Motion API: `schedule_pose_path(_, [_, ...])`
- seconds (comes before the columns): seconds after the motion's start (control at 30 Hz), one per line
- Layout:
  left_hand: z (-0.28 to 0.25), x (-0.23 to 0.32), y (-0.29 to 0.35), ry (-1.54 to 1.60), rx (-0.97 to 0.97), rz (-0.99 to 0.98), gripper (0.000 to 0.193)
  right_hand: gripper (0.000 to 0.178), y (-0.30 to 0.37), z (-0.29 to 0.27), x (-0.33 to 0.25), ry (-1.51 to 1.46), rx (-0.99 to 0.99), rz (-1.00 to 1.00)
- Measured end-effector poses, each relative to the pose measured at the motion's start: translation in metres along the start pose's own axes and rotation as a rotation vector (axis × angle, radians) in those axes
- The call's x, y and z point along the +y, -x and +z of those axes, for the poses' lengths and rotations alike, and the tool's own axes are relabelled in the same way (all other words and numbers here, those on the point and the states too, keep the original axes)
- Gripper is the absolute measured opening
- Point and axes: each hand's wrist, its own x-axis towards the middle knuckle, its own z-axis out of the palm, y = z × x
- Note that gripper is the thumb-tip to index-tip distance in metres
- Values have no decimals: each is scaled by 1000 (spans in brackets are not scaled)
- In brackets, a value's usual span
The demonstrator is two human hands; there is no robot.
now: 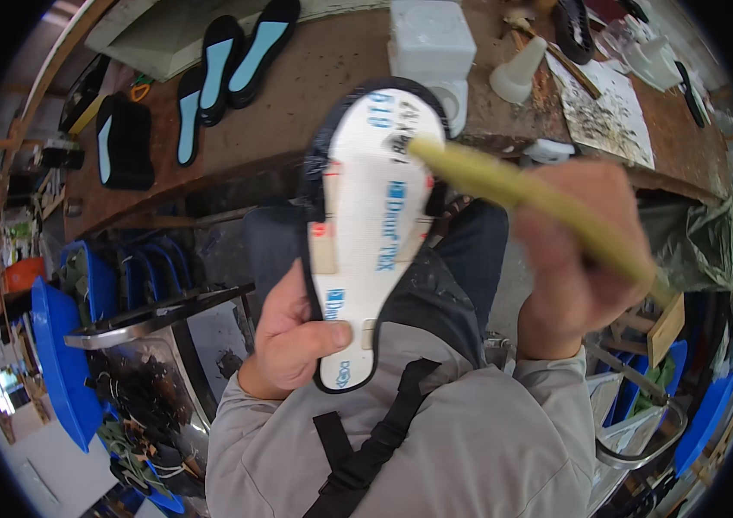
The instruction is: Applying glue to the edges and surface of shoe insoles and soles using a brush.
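My left hand (293, 337) grips a shoe insole (362, 224) by its narrow heel end, with the thumb lying on the white face. The insole is held up over my lap, toe end away from me. It has a black rim, printed and handwritten marks, and reddish marks along the sides. A long yellow-green stick (513, 186), smeared by motion, is in my closed right hand (586, 250). Its tip overlaps the toe part of the insole in view; whether it touches I cannot tell. Black material shows at both sides of the insole.
Across the far side runs a brown workbench (297, 147). On it are several black soles with light-blue faces (220, 65), a white plastic container (431, 39), a whitish cone-shaped nozzle (517, 73) and a stained paper sheet (604, 108). Blue bins (64, 363) and metal-framed racks flank me.
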Motion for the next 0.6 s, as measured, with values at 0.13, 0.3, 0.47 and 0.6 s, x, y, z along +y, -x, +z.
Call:
schedule_pose_path(0.13, [2,5,-6,17,-131,-40,62,26,17,14,-11,-30,-332,-309])
schedule_pose_path(0.3, [3,4,-2,-186,-162,-17,63,26,11,9,-20,-186,-323,-174])
schedule_pose_path(0.47, [-8,-3,9,-445,-204,130,62,22,-2,6,-21,-216,-134,48])
schedule_pose_path(0.6, [-19,-12,11,-420,-269,190,61,15,5,8,-14,-193,-32,50])
